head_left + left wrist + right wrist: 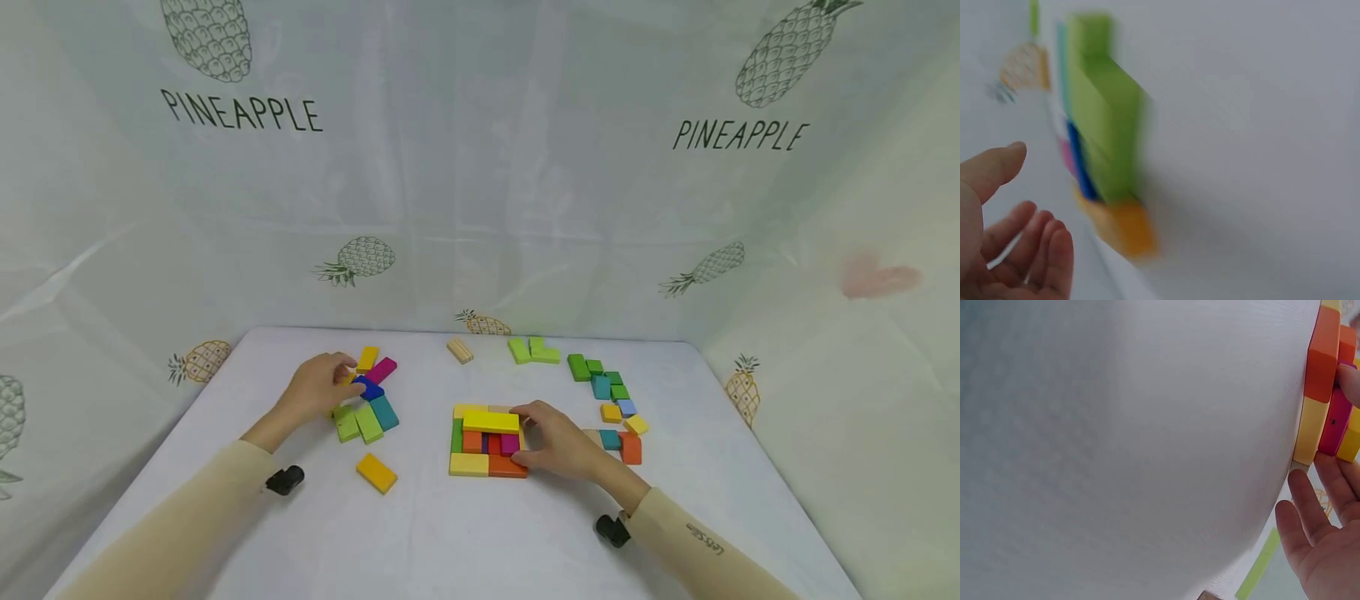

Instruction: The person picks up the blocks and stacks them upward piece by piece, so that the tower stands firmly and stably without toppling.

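Sleeves (180, 508): beige, nearest.
Left hand (315, 387): fingers loosely parted, by blue block (368, 387); contact unclear.
Right hand (558, 442): thumb and fingers apart, touching block stack (492, 445) at right end.
Block stack: on table (450, 542) between hands, yellow bar (491, 422) uppermost.

Location type: screened-off tabletop area; home, office or lab cannot be determined. A pale, creased curtain (487, 167) with printed pineapples (363, 256) and black lettering (242, 112) surrounds the flat white worktop (450, 542) from 9 through 12 to 3 o'clock.

Pineapple curtain (480, 167), white table (450, 542), seemingly pink blotch (873, 279)
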Demonstrator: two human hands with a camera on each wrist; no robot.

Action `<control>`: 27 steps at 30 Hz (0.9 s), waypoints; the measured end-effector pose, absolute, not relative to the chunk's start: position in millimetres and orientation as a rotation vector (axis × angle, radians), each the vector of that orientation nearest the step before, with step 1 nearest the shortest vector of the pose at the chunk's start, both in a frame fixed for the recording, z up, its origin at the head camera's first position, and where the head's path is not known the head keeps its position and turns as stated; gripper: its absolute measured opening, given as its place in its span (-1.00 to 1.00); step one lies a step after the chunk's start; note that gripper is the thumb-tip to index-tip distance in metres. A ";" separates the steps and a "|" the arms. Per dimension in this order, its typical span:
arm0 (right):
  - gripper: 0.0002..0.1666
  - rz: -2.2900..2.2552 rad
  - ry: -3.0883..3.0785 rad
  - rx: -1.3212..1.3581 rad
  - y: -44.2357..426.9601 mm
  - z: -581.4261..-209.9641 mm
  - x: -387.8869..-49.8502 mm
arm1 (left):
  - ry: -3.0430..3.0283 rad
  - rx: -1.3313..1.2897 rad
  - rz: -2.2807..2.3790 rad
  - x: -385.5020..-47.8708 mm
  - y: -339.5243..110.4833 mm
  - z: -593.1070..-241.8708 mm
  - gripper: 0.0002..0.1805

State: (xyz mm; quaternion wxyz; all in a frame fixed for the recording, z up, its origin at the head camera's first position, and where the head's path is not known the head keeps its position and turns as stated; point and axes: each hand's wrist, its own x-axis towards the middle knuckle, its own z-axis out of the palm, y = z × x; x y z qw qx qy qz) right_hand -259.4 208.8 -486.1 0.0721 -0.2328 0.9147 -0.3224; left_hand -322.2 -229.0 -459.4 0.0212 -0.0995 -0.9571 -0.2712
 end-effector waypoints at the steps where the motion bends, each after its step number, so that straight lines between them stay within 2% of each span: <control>1: -0.18 -0.970 2.750 -0.703 208.9 -486.2 -259.3 | -2.988 -0.257 -0.831 -322.4 -238.5 -462.7 -0.45; 5: -0.18 -0.983 2.747 -0.693 209.6 -485.6 -258.8 | -3.067 -0.159 -0.838 -320.3 -264.7 -475.5 -0.41; 9: -0.18 -0.999 2.743 -0.700 210.1 -486.2 -259.2 | -3.076 -0.173 -0.824 -320.1 -279.0 -479.9 -0.51; 22: -0.19 -0.975 2.763 -0.733 208.6 -487.3 -260.8 | -3.039 -0.184 -0.727 -312.0 -309.7 -476.6 -0.60; 27: -0.19 -0.969 2.760 -0.726 208.1 -487.5 -261.1 | -2.925 -0.293 -0.725 -307.7 -309.5 -459.4 -0.61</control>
